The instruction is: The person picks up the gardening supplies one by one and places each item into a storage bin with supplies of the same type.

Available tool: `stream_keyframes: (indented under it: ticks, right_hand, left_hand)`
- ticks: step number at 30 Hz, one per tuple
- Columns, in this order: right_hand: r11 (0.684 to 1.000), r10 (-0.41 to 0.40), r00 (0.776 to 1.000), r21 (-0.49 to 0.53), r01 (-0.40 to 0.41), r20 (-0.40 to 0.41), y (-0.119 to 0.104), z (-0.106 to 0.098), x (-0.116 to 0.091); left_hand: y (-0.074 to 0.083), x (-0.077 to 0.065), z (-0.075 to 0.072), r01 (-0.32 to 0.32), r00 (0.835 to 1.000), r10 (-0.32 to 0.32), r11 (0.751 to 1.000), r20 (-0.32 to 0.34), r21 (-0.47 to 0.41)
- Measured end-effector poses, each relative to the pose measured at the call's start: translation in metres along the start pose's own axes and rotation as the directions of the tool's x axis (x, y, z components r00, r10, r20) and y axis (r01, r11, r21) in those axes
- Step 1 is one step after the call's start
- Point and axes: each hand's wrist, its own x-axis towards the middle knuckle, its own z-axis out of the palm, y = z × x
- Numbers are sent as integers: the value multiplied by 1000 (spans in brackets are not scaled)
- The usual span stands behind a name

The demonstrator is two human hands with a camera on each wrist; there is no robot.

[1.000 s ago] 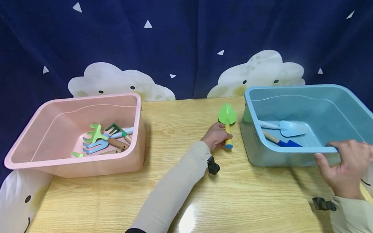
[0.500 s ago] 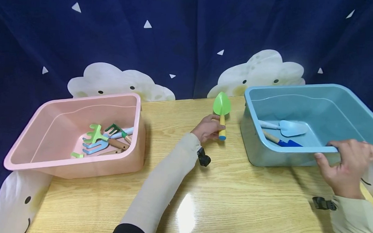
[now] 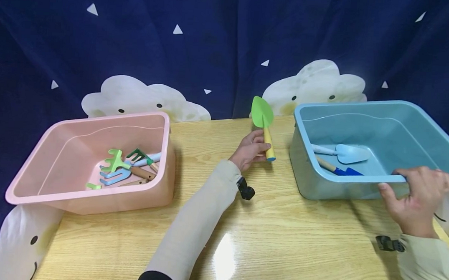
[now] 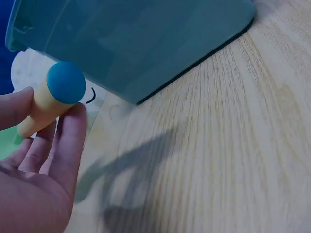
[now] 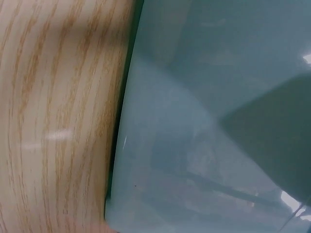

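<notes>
A toy trowel point(image 3: 263, 113) with a green blade, yellow handle and blue end cap is held by my left hand point(image 3: 248, 150) between the two tubs. Thumb and fingers pinch its handle point(image 4: 44, 104), and in the left wrist view a shadow falls on the wood below. My right hand point(image 3: 419, 201) grips the near rim of the blue tub point(image 3: 300, 118), its fingers over the edge and its thumb outside. Inside that tub lie a light blue trowel point(image 3: 353, 155) and a dark blue one point(image 3: 347, 172) with a wooden handle. The right wrist view shows only tub wall and tabletop.
On the left stands a pink tub point(image 3: 88, 201) holding a light green rake point(image 3: 113, 160), a light blue fork point(image 3: 117, 176), a dark green rake point(image 3: 135, 154) and other handles. A dark blue curtain point(image 3: 221, 39) hangs behind the wooden table point(image 3: 287, 243).
My left hand has moved left and slightly away from me, lifting the green trowel, whose blade now tilts up to the left. The right hand stays on the tub rim.
</notes>
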Motion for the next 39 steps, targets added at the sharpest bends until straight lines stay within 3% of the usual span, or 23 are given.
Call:
stream_keyframes:
  ticks: [5,11,17,26,34,39]
  right_hand:
    - [1000,-2,1000,-10,2,17,4,-2,-1]
    - [1000,1,1000,-11,0,13,7,-2,-1]
    - [1000,-3,998,-28,5,60,10,0,-2]
    - [1000,-25,1000,-7,25,13,6,2,0]
    - [999,-34,999,12,34,-30,0,3,2]
    - [999,-32,998,31,34,-63,-2,5,2]
  left_hand:
    - [4,0,0,-42,999,42,999,-32,18]
    - [17,-2,-5,-51,999,52,995,-12,82]
    - [44,-7,-19,-87,996,86,991,14,98]
    - [85,-10,-33,-170,984,176,971,-17,168]
    - [104,-10,-31,-170,984,176,961,-11,217]
    - [130,-19,-24,-191,982,186,934,45,302]
